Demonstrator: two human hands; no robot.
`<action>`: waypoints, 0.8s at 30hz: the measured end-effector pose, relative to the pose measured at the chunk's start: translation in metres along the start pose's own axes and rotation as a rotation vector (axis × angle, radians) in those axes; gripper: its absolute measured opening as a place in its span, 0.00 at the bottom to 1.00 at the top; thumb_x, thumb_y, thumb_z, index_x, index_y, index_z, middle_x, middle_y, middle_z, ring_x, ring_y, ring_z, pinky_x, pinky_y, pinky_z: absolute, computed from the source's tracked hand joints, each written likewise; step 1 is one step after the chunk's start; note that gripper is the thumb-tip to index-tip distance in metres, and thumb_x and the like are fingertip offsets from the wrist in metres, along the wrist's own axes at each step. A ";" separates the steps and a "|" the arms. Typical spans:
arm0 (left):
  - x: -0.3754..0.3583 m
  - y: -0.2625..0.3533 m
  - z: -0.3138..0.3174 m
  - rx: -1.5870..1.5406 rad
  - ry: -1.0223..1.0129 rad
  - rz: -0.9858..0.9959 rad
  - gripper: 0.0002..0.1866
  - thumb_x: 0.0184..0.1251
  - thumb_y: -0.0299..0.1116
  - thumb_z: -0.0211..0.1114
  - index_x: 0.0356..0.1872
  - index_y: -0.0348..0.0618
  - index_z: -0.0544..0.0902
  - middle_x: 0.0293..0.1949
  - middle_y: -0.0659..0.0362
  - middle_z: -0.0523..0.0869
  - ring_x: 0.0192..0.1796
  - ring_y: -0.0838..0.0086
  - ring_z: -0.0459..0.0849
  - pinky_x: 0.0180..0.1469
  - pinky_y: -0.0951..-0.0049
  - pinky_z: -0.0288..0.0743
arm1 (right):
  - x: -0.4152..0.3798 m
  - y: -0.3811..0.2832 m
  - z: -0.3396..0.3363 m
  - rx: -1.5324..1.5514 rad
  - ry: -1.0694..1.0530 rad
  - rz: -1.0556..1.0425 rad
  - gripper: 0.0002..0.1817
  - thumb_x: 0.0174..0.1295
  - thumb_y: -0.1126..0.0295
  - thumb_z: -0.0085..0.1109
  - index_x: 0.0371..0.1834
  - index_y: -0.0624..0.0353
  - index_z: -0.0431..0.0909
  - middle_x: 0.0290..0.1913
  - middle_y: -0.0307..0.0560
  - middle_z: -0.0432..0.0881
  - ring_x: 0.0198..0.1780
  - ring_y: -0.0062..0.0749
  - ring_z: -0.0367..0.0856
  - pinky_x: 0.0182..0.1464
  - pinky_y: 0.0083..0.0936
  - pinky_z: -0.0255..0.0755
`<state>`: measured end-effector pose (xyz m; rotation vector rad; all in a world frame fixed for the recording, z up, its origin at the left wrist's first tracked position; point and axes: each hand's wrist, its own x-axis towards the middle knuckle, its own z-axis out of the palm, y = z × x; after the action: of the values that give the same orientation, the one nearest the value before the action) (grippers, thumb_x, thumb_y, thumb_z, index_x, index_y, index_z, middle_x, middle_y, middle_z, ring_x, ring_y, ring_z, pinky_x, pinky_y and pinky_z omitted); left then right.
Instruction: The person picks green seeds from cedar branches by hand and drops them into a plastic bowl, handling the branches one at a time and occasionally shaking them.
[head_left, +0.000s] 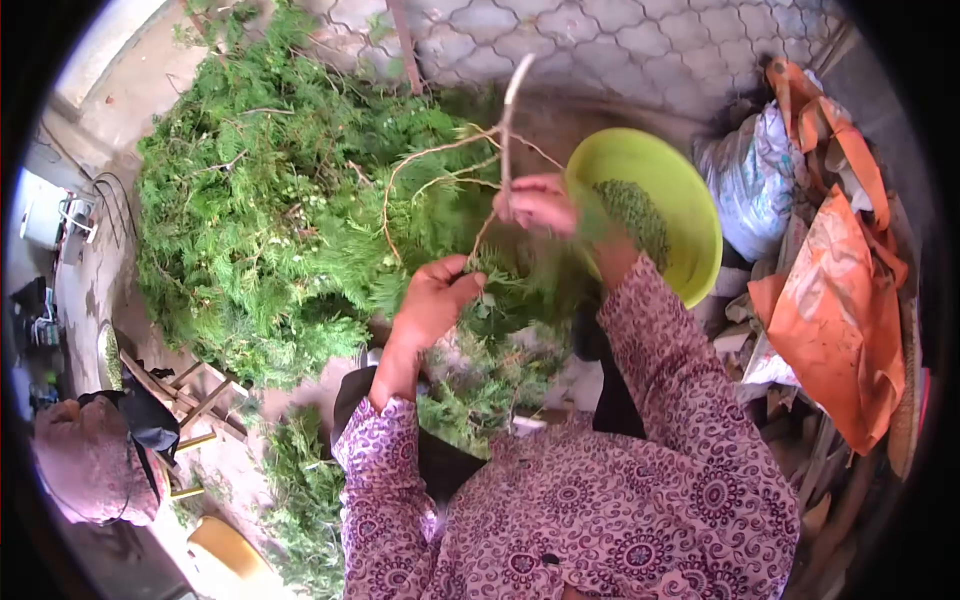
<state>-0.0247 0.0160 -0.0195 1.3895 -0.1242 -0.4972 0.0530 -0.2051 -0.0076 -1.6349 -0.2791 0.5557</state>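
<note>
A forked, mostly bare branch (507, 135) stands up in front of me, with thin twigs spreading left and green sprigs low down. My right hand (540, 205) is closed around its stem, slightly smeared by motion. Lower and to the left, my left hand (435, 298) pinches a leafy twig of the same branch between thumb and fingers. Beside my right wrist is a yellow-green basin (695, 190) with many small green pieces (635, 215) in it. A large heap of feathery green branches (270, 210) lies to the left of my hands.
An orange bag (835, 310) and a pale stuffed sack (750, 180) stand at the right. Paving (600, 50) runs along the far side. At lower left are a person in a pink head covering (90, 460), a wooden frame (205, 400) and a yellow container (230, 545).
</note>
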 end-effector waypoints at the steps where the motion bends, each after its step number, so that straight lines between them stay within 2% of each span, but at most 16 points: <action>1: 0.005 0.001 -0.001 0.037 -0.048 -0.077 0.04 0.59 0.26 0.59 0.33 0.37 0.80 0.26 0.69 0.79 0.27 0.87 0.71 0.29 0.85 0.64 | 0.000 0.010 0.001 0.058 0.089 0.103 0.16 0.54 0.68 0.52 0.45 0.63 0.74 0.37 0.43 0.79 0.38 0.23 0.76 0.41 0.16 0.70; 2: 0.007 0.001 0.003 0.039 -0.052 -0.094 0.04 0.59 0.26 0.59 0.33 0.37 0.80 0.26 0.69 0.79 0.27 0.87 0.71 0.29 0.85 0.64 | 0.005 0.010 -0.003 0.090 0.169 0.196 0.18 0.54 0.68 0.53 0.48 0.62 0.73 0.39 0.44 0.79 0.40 0.24 0.76 0.41 0.17 0.71; 3: 0.009 0.000 0.009 -0.059 0.017 -0.117 0.05 0.59 0.26 0.60 0.33 0.36 0.80 0.26 0.68 0.79 0.28 0.87 0.71 0.30 0.86 0.64 | 0.010 0.022 -0.017 -0.028 0.231 0.175 0.18 0.54 0.71 0.54 0.50 0.60 0.72 0.41 0.45 0.79 0.40 0.26 0.77 0.42 0.19 0.72; 4: 0.011 -0.002 0.012 -0.158 0.090 -0.134 0.05 0.58 0.27 0.61 0.33 0.36 0.80 0.26 0.67 0.79 0.28 0.87 0.71 0.31 0.86 0.63 | 0.013 0.028 -0.031 0.216 0.350 0.218 0.18 0.55 0.71 0.54 0.50 0.62 0.72 0.41 0.45 0.78 0.38 0.27 0.78 0.42 0.18 0.72; 6: 0.016 -0.005 0.012 -0.183 0.121 -0.154 0.06 0.58 0.27 0.62 0.34 0.35 0.80 0.28 0.66 0.80 0.29 0.86 0.72 0.32 0.85 0.64 | 0.021 0.043 -0.054 -0.110 0.530 -0.099 0.16 0.55 0.70 0.54 0.47 0.62 0.73 0.37 0.45 0.79 0.34 0.24 0.77 0.38 0.17 0.71; 7: 0.017 -0.002 0.013 -0.258 0.149 -0.172 0.06 0.58 0.27 0.61 0.34 0.35 0.80 0.29 0.65 0.80 0.30 0.85 0.73 0.34 0.84 0.65 | 0.016 0.028 -0.048 -0.107 0.526 -0.095 0.16 0.55 0.70 0.54 0.47 0.62 0.73 0.37 0.45 0.79 0.34 0.24 0.77 0.38 0.17 0.71; 8: 0.019 0.000 0.014 -0.332 0.176 -0.188 0.07 0.58 0.27 0.61 0.35 0.35 0.80 0.31 0.65 0.81 0.32 0.84 0.74 0.36 0.83 0.66 | 0.006 0.011 -0.046 -0.065 0.623 -0.130 0.13 0.56 0.69 0.54 0.44 0.62 0.73 0.34 0.43 0.78 0.32 0.21 0.76 0.35 0.16 0.71; 9: 0.022 -0.005 0.009 -0.256 0.197 -0.177 0.08 0.58 0.27 0.61 0.37 0.35 0.79 0.33 0.63 0.82 0.35 0.82 0.75 0.41 0.81 0.67 | -0.004 -0.008 -0.040 -0.022 0.720 -0.167 0.11 0.56 0.69 0.54 0.40 0.62 0.74 0.31 0.41 0.78 0.29 0.19 0.74 0.33 0.16 0.70; 10: 0.023 -0.003 0.011 -0.256 0.198 -0.177 0.08 0.58 0.27 0.61 0.37 0.35 0.79 0.33 0.63 0.82 0.35 0.82 0.75 0.41 0.81 0.67 | -0.014 -0.021 -0.029 -0.021 0.719 -0.166 0.11 0.56 0.69 0.54 0.40 0.62 0.74 0.31 0.41 0.78 0.29 0.19 0.74 0.33 0.16 0.70; 12: 0.024 0.004 0.016 -0.275 0.204 -0.141 0.09 0.58 0.27 0.61 0.38 0.36 0.79 0.34 0.62 0.82 0.37 0.81 0.76 0.44 0.80 0.66 | -0.034 -0.036 -0.003 -0.071 0.224 -0.080 0.09 0.57 0.66 0.54 0.33 0.60 0.74 0.26 0.37 0.75 0.26 0.16 0.72 0.28 0.15 0.68; 14: 0.027 0.002 0.018 -0.285 0.209 -0.140 0.09 0.58 0.27 0.61 0.39 0.36 0.79 0.34 0.61 0.82 0.37 0.81 0.76 0.44 0.80 0.67 | -0.035 -0.018 0.018 -0.153 0.061 0.112 0.11 0.57 0.62 0.56 0.30 0.60 0.74 0.24 0.34 0.74 0.25 0.15 0.71 0.27 0.15 0.66; 18: 0.028 0.002 0.022 -0.352 0.188 -0.121 0.09 0.58 0.27 0.61 0.39 0.36 0.78 0.34 0.61 0.82 0.35 0.81 0.76 0.41 0.80 0.69 | -0.032 0.002 0.034 -0.260 0.010 0.011 0.16 0.57 0.57 0.57 0.28 0.60 0.75 0.21 0.34 0.73 0.23 0.14 0.70 0.24 0.15 0.63; 20: 0.026 0.007 0.026 -0.331 0.208 -0.149 0.08 0.58 0.27 0.61 0.38 0.37 0.78 0.33 0.61 0.82 0.35 0.81 0.76 0.40 0.80 0.69 | -0.031 0.006 0.037 -0.279 0.053 0.006 0.22 0.53 0.51 0.59 0.22 0.63 0.74 0.19 0.37 0.72 0.21 0.20 0.67 0.23 0.20 0.62; 22: 0.025 0.009 0.027 -0.308 0.233 -0.173 0.07 0.58 0.27 0.60 0.38 0.37 0.78 0.33 0.61 0.82 0.34 0.81 0.77 0.39 0.80 0.70 | -0.033 -0.001 0.037 -0.286 0.007 0.029 0.22 0.54 0.51 0.58 0.22 0.62 0.74 0.19 0.36 0.71 0.21 0.19 0.67 0.23 0.19 0.62; 24: 0.024 0.010 0.026 -0.381 0.159 -0.166 0.07 0.58 0.28 0.61 0.37 0.38 0.78 0.32 0.62 0.81 0.34 0.81 0.77 0.38 0.80 0.70 | -0.033 -0.008 0.038 -0.292 -0.042 0.050 0.21 0.55 0.52 0.58 0.22 0.62 0.74 0.18 0.36 0.71 0.21 0.18 0.67 0.23 0.18 0.62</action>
<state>-0.0104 -0.0162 -0.0098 1.0632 0.2079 -0.5150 0.0062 -0.1872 0.0041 -1.9175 -0.3651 0.6092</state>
